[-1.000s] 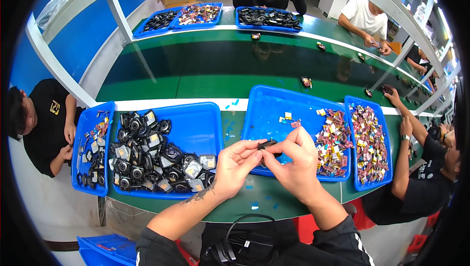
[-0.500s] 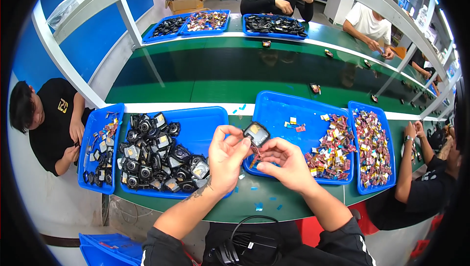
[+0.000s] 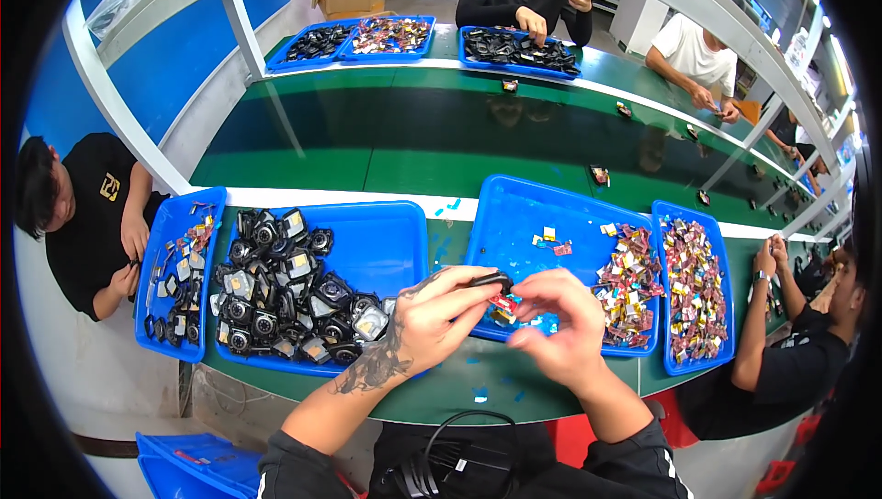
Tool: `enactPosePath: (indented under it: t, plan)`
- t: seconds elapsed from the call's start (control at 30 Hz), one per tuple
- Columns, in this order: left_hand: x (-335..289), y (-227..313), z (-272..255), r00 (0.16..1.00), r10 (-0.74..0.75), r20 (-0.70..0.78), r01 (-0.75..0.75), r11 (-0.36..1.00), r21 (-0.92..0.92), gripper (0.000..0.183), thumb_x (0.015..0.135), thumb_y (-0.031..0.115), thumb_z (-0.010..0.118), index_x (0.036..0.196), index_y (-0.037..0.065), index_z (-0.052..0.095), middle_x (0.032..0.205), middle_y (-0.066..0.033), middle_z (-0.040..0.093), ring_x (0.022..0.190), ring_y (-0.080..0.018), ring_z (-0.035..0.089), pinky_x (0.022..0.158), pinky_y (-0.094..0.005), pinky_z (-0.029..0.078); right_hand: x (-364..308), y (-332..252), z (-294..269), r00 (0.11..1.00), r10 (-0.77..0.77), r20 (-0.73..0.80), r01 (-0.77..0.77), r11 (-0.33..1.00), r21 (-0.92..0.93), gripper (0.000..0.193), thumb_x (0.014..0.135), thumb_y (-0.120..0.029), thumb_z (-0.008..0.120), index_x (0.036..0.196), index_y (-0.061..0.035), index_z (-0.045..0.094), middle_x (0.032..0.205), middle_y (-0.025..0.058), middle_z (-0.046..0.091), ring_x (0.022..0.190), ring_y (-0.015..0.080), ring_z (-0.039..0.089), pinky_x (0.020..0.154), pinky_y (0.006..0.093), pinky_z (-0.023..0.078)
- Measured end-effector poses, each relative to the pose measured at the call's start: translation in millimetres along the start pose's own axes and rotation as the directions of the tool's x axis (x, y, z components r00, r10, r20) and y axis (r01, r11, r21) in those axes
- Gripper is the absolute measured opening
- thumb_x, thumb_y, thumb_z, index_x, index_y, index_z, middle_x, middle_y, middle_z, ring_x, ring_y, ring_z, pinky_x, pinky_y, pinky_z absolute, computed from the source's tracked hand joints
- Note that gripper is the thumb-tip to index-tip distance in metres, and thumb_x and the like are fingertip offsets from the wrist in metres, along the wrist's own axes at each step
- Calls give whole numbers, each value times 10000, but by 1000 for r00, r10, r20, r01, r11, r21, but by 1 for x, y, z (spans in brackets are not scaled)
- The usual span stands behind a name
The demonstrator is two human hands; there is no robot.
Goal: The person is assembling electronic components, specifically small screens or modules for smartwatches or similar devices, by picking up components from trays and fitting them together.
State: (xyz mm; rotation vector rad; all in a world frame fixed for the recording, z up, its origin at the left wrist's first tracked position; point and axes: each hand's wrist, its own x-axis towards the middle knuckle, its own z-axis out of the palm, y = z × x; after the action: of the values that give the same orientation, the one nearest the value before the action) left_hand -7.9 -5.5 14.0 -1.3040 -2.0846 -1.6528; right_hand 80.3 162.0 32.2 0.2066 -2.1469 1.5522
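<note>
My left hand (image 3: 436, 315) pinches a black watch case (image 3: 489, 280) that is tipped almost edge-on, above the near rim of the right-hand blue tray (image 3: 514, 196). Below the case shows a small red circuit board (image 3: 503, 300) with a blue patch; whether it is still joined to the case I cannot tell. My right hand (image 3: 565, 320) is close beside it, thumb and fingers apart, the fingertips near the board. In that tray lies a heap of red and yellow circuit boards (image 3: 629, 283). Left of my hands, a blue tray (image 3: 381, 232) holds piled black watch cases (image 3: 294, 288).
A narrow tray of circuit boards (image 3: 695, 292) stands at right, another mixed tray (image 3: 175, 297) at left. Beyond runs a green conveyor belt (image 3: 413, 141) with scattered parts. White frame posts (image 3: 119, 104) rise at left. Co-workers sit at both sides and opposite. A coiled black cable (image 3: 441, 462) lies near me.
The watch case has turned from face-up to edge-on in my left hand and sits slightly lower and to the right. My right thumb and fingers have spread. The person opposite has reached into a tray.
</note>
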Motion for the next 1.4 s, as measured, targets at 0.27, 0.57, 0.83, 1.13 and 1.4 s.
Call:
enactPosePath:
  t: [0.27,0.57,0.83,1.13,1.4]
  plan:
    - [-4,-3,3,973,228,-22,-217,949,227,220,704,-69,739,915,-14,710,1060,-150,688,870,-256,708,734,-314,587,0,8,-7,936,351,31,-352,934,66,126,845,-52,716,940,18,671,885,87,660,782,123,657,624,232,535]
    - [-3,-4,2,955,288,78,-297,894,335,226,682,-46,752,902,-19,705,1028,-156,685,880,-277,702,742,-331,590,5,8,-7,986,168,19,-161,967,-199,67,848,-39,698,892,7,676,843,70,656,746,128,653,607,238,531]
    - [-6,-3,4,668,-622,408,677,281,-680,112,866,-21,671,962,-78,678,1001,-123,673,884,-173,680,772,-282,594,-1,15,-8,942,308,130,-334,865,374,73,920,-36,617,967,18,632,1006,74,611,875,103,592,665,235,519]
    - [-11,-3,17,816,-543,197,506,507,-698,218,871,-49,652,1089,-60,653,1113,-141,634,1010,-197,652,886,-321,574,0,7,5,951,305,-55,-297,948,115,247,841,5,712,1053,7,586,870,42,642,775,74,605,615,193,471]
    - [-12,1,19,892,-433,128,418,684,-598,279,868,-69,642,1146,-49,643,1196,-144,597,1102,-219,614,938,-323,544,-4,16,0,980,182,-75,-189,978,-93,338,803,-4,745,1079,-8,550,862,56,640,723,67,591,572,193,438]
